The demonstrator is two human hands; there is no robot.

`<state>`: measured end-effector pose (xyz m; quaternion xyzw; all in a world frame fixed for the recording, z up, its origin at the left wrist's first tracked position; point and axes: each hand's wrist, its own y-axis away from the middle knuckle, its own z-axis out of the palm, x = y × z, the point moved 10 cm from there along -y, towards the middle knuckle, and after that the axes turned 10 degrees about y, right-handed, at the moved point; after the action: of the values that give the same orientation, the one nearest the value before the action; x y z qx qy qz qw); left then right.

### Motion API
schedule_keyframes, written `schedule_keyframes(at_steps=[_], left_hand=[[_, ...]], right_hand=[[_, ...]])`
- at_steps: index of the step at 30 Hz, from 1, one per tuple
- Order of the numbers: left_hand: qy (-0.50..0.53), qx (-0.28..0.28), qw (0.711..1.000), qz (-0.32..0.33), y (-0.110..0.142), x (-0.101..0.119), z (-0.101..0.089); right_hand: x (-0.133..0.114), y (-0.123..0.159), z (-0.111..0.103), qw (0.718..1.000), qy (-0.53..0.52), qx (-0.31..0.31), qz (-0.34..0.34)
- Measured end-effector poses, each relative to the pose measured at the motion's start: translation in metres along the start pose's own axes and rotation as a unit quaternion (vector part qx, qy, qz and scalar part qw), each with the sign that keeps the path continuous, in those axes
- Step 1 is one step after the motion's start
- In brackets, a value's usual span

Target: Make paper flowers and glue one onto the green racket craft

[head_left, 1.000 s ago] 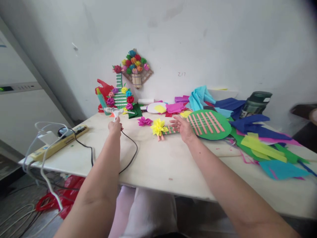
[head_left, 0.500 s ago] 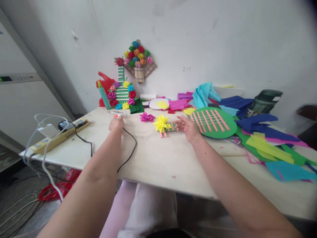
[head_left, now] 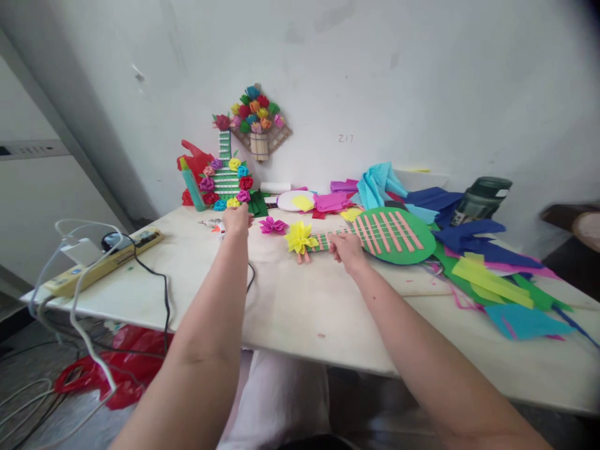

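Observation:
A green paper guitar with pink strips lies on the table, a yellow paper flower at the end of its neck. My right hand is closed, its fingers curled against the neck. My left hand reaches to the back of the table, beside folded green paper; its fingertips are mostly hidden behind the hand. Just left of that wrist lies a white and orange glue gun, partly covered. A magenta paper flower sits between my two hands.
A flower-trimmed guitar leans on the wall beside a teal bottle. A yellow power strip with cables lies at the left edge. Coloured paper and a dark green bottle occupy the right.
My left hand has left the glue gun and moved right, toward the green paper. My right hand's spread fingers have curled in at the guitar's neck. The view has shifted slightly.

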<state>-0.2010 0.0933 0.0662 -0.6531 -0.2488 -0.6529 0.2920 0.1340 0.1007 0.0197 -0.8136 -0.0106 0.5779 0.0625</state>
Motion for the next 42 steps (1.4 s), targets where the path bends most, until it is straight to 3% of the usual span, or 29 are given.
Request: schedule_keyframes(at_steps=[4, 8, 13, 16, 21, 25, 30, 36, 42], left_hand=[[0.083, -0.083, 0.990, -0.083, 0.029, -0.030, 0.049], [0.070, -0.158, 0.977, -0.127, 0.051, -0.056, 0.074], [0.084, -0.188, 0.967, -0.150, 0.058, -0.067, 0.084], [0.104, -0.230, 0.954, -0.163, 0.063, -0.070, 0.094], [0.181, -0.254, 0.933, -0.179, 0.070, -0.068, 0.105], [0.249, -0.289, 0.906, -0.182, 0.077, -0.062, 0.118], [0.249, -0.305, 0.899, -0.191, 0.081, -0.068, 0.125], [0.248, -0.351, 0.888, -0.167, 0.094, -0.055, 0.133], [0.250, -0.349, 0.891, -0.150, 0.099, -0.045, 0.130]], right_hand=[[0.015, -0.001, 0.011, 0.985, 0.160, -0.042, 0.045], [0.038, -0.006, 0.011, 0.974, 0.187, -0.060, 0.112], [0.046, -0.006, 0.000, 0.986, 0.091, 0.016, 0.140], [0.042, 0.003, -0.003, 0.987, -0.033, 0.066, 0.144], [0.042, 0.017, 0.001, 0.947, -0.236, 0.106, 0.190], [0.045, 0.019, 0.008, 0.915, -0.325, 0.097, 0.219], [0.047, 0.014, 0.011, 0.904, -0.349, 0.062, 0.238], [0.047, 0.008, -0.009, 0.913, -0.319, 0.139, 0.211], [0.036, -0.005, 0.009, 0.849, -0.503, 0.059, 0.150]])
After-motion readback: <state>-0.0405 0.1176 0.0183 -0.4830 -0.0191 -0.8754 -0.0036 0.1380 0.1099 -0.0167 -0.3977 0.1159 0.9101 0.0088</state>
